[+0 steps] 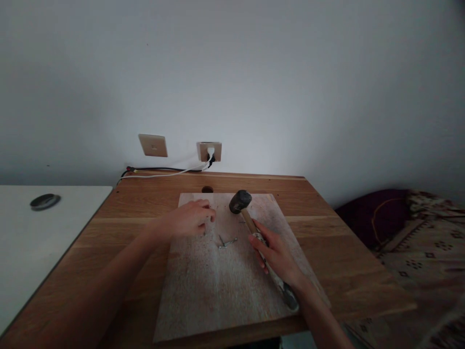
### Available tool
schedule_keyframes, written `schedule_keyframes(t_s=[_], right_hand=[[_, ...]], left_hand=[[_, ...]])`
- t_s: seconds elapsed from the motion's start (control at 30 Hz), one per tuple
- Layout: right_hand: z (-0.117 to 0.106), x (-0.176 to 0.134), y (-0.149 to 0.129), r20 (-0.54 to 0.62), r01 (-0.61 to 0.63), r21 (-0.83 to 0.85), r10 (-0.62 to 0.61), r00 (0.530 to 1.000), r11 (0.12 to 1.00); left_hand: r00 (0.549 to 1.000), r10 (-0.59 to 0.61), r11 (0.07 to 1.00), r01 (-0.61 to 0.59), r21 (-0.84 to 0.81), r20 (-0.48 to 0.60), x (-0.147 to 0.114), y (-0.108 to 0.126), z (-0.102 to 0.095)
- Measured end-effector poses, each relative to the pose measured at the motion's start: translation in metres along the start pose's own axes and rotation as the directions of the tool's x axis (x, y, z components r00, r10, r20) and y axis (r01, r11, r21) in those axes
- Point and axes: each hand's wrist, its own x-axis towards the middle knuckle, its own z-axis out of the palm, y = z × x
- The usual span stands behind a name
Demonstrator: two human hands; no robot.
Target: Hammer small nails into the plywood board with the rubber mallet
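My right hand [274, 249] is wrapped round the handle of a mallet [240, 201]. Its dark head points away from me, raised over the right half of a pale wooden board [207, 291]. Over the board's left far part is my left hand [194, 218], fingers bent and tips drawn down close to the surface. Whatever its fingertips may hold is too small to make out. Several loose nails [227, 243] lie in a small group on the board between the two hands.
The board lies on a brown wooden table [337, 247] against a wall. Cables [163, 173] run along its back edge to a socket [216, 151]. A white surface [47, 242] with a dark round object [45, 201] adjoins at left; patterned fabric [421, 252] is at right.
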Motion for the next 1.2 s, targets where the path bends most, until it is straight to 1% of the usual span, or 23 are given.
schedule_keyframes(t_s=[0.07, 0.17, 0.37, 0.5, 0.6, 0.7, 0.8, 0.9, 1.0, 1.07, 1.1, 1.2], right_hand=[[0.0, -0.001, 0.0, -0.002, -0.017, 0.003, 0.017, 1.0, 1.0], [0.001, -0.001, 0.0, 0.002, -0.03, 0.002, 0.03, 1.0, 1.0], [0.002, -0.002, 0.0, 0.0, -0.032, 0.016, 0.032, 0.999, 0.999], [0.003, -0.002, -0.001, 0.024, -0.009, 0.013, 0.009, 1.0, 1.0], [0.004, -0.001, 0.0, 0.024, -0.017, 0.005, 0.017, 1.0, 1.0], [0.004, -0.001, 0.001, 0.028, -0.029, 0.009, 0.029, 0.999, 1.0], [0.003, -0.002, 0.002, 0.027, -0.034, 0.003, 0.034, 0.999, 0.999], [0.002, -0.004, 0.0, 0.032, -0.04, -0.002, 0.04, 0.999, 0.999], [0.0, -0.006, -0.002, 0.032, -0.052, -0.018, 0.052, 0.998, 0.998], [-0.001, -0.005, -0.002, 0.027, -0.053, -0.035, 0.053, 0.998, 0.998], [-0.001, -0.005, -0.002, 0.024, -0.048, -0.042, 0.049, 0.999, 0.998], [-0.001, -0.002, 0.001, 0.01, -0.038, -0.046, 0.038, 0.999, 0.998]], left_hand=[[0.997, -0.019, 1.0, 0.019, -0.004, 0.071, -0.002, 0.003, -0.002], [0.993, -0.025, 0.999, 0.028, -0.018, 0.118, -0.003, 0.004, -0.004], [0.985, -0.055, 0.994, 0.069, -0.082, 0.163, -0.003, 0.005, -0.005], [0.987, -0.05, 0.994, 0.065, -0.089, 0.153, -0.002, 0.002, 0.0], [0.992, -0.028, 0.995, 0.04, -0.095, 0.12, -0.002, -0.004, 0.003], [0.994, -0.07, 0.987, 0.081, -0.135, 0.086, -0.001, -0.009, 0.003], [0.993, -0.113, 0.956, 0.121, -0.266, 0.044, 0.0, -0.013, -0.001], [0.994, -0.1, 0.915, 0.078, -0.396, -0.037, 0.004, -0.02, -0.002], [0.986, -0.115, 0.892, 0.049, -0.45, -0.121, 0.009, -0.027, 0.002], [0.972, -0.155, 0.898, 0.064, -0.435, -0.177, 0.012, -0.03, 0.006], [0.962, -0.172, 0.913, 0.075, -0.401, -0.212, 0.013, -0.03, 0.008], [0.931, -0.176, 0.971, 0.112, -0.209, -0.321, 0.014, -0.029, 0.012]])
